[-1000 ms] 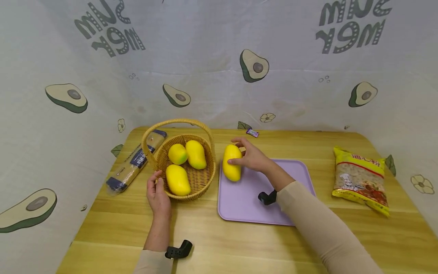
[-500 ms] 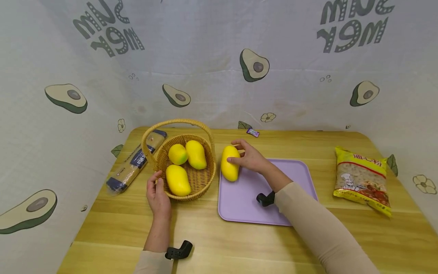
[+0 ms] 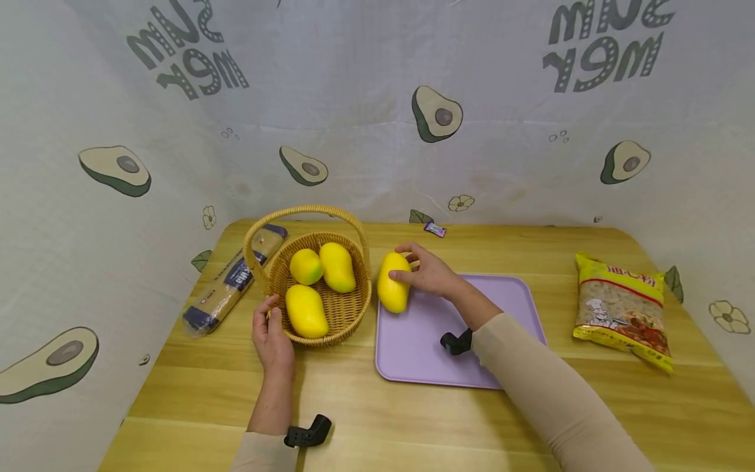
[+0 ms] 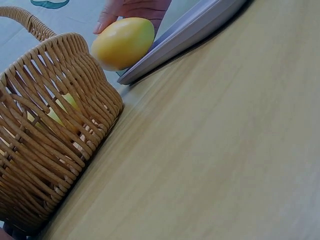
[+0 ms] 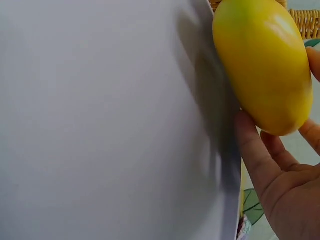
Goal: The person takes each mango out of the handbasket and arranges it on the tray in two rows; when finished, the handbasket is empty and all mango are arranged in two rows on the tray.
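Note:
My right hand (image 3: 430,272) grips a yellow mango (image 3: 392,282) over the left edge of the lilac tray (image 3: 430,354), thumb on the near side and fingers round the far side. In the right wrist view the mango (image 5: 262,65) hangs beside the tray's rim, its shadow falling on the tray. To the left stands a woven basket (image 3: 350,321) with a tall handle and three mangoes inside, one of them this front mango (image 3: 307,311). Against the basket's left front side rests my left hand (image 3: 274,341), its fingers loosely bent and holding no fruit.
A long clear pack with blue ends (image 3: 236,275) lies behind and left of the basket. At the back edge is a small purple wrapped candy (image 3: 435,229). A yellow food bag (image 3: 622,311) lies on the right. A printed curtain (image 3: 377,164) hangs around the table.
The right hand has carried the mango a little to the left, closer to the basket. The left hand and the basket stay where they were.

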Demonstrator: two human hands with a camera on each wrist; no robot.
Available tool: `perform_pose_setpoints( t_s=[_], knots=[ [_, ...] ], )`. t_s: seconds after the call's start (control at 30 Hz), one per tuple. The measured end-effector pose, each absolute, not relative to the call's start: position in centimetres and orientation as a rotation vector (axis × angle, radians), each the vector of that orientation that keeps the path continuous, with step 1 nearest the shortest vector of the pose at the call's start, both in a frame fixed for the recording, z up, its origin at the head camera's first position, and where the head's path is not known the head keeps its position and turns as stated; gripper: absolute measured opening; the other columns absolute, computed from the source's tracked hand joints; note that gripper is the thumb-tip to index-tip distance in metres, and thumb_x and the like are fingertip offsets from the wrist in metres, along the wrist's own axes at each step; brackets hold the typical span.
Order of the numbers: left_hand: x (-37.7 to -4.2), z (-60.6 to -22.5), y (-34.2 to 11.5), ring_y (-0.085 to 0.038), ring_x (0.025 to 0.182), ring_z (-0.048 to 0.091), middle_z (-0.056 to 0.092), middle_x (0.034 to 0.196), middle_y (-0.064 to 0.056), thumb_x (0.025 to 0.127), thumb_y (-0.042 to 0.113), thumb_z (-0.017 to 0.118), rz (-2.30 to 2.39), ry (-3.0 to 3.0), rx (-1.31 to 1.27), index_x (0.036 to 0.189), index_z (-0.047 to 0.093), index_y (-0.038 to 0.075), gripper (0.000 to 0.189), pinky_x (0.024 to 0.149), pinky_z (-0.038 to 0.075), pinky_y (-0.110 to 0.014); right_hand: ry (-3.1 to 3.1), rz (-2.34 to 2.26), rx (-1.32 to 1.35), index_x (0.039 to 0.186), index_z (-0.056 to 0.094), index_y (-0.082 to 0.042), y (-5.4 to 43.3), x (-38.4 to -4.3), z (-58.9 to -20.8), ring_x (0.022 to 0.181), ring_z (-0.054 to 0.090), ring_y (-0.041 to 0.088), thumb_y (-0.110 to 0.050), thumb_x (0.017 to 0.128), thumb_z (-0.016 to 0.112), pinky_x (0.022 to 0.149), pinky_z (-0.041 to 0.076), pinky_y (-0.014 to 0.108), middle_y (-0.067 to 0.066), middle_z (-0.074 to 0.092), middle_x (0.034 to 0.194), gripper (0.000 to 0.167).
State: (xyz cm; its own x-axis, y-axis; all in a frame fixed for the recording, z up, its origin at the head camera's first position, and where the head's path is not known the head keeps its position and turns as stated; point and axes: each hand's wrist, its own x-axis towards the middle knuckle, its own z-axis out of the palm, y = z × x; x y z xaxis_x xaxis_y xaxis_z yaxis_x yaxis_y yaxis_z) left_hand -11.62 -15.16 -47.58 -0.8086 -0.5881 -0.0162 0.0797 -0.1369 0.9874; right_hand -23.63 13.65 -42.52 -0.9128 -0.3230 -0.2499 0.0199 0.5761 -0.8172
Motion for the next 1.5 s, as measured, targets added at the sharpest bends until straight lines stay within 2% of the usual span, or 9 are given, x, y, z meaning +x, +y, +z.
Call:
perform_pose_setpoints(
  t_s=[0.3,0.53,0.77,1.1,1.4,1.5],
  knots=[
    [-11.6,-47.7,-15.1,-0.017,0.140,0.039,0.052,0.142,-0.004,0.106,0.012,0.043,-1.994,-1.679,0.560,0.127,0.059,0.005,0.028,0.120,0.027,-0.038,2.454,-1.275,-0.261,0.150,0.042,-0.020,13.4,-23.7,-42.8,0.127,0.056,0.040,-0.037,0.094,0.073,0.105,0.049,0.052,0.020,0.046,0.149,0.066],
    [-11.8,-47.6,-15.0,-0.015,0.139,0.040,0.052,0.141,-0.005,0.106,0.011,0.043,-2.003,-1.656,0.551,0.125,0.061,0.006,0.027,0.118,0.027,-0.036,2.509,-1.262,-0.279,0.152,0.041,-0.016,13.0,-23.9,-42.6,0.134,0.049,0.039,-0.034,0.094,0.072,0.110,0.045,0.055,0.020,0.047,0.149,0.068],
    [-11.9,-47.6,-15.1,-0.012,0.135,0.041,0.054,0.138,-0.001,0.106,0.011,0.043,-1.999,-1.655,0.565,0.125,0.061,0.006,0.027,0.116,0.028,-0.033,2.518,-1.266,-0.274,0.152,0.040,-0.014,13.0,-23.7,-42.6,0.134,0.049,0.039,-0.033,0.096,0.070,0.111,0.045,0.054,0.020,0.048,0.148,0.067],
    [-11.7,-47.7,-15.2,-0.019,0.144,0.037,0.049,0.147,-0.009,0.107,0.012,0.042,-2.027,-1.651,0.551,0.125,0.060,0.008,0.026,0.123,0.024,-0.041,2.512,-1.251,-0.272,0.154,0.038,-0.013,13.1,-23.6,-42.2,0.132,0.052,0.040,-0.034,0.094,0.072,0.110,0.046,0.054,0.021,0.045,0.151,0.072],
    [-11.5,-47.6,-15.1,-0.015,0.142,0.038,0.051,0.139,0.003,0.106,0.011,0.042,-2.013,-1.679,0.557,0.124,0.061,0.011,0.026,0.121,0.026,-0.038,2.624,-1.180,-0.299,0.154,0.040,-0.016,13.2,-22.9,-41.0,0.132,0.052,0.040,-0.039,0.094,0.071,0.107,0.049,0.054,0.018,0.048,0.151,0.071],
    [-11.5,-47.6,-15.1,-0.016,0.143,0.037,0.051,0.140,0.001,0.106,0.012,0.042,-2.010,-1.684,0.559,0.125,0.061,0.011,0.026,0.121,0.025,-0.039,2.677,-1.163,-0.351,0.153,0.041,-0.019,13.3,-22.4,-40.1,0.134,0.051,0.039,-0.039,0.094,0.071,0.107,0.049,0.055,0.018,0.048,0.151,0.069]
  ],
)
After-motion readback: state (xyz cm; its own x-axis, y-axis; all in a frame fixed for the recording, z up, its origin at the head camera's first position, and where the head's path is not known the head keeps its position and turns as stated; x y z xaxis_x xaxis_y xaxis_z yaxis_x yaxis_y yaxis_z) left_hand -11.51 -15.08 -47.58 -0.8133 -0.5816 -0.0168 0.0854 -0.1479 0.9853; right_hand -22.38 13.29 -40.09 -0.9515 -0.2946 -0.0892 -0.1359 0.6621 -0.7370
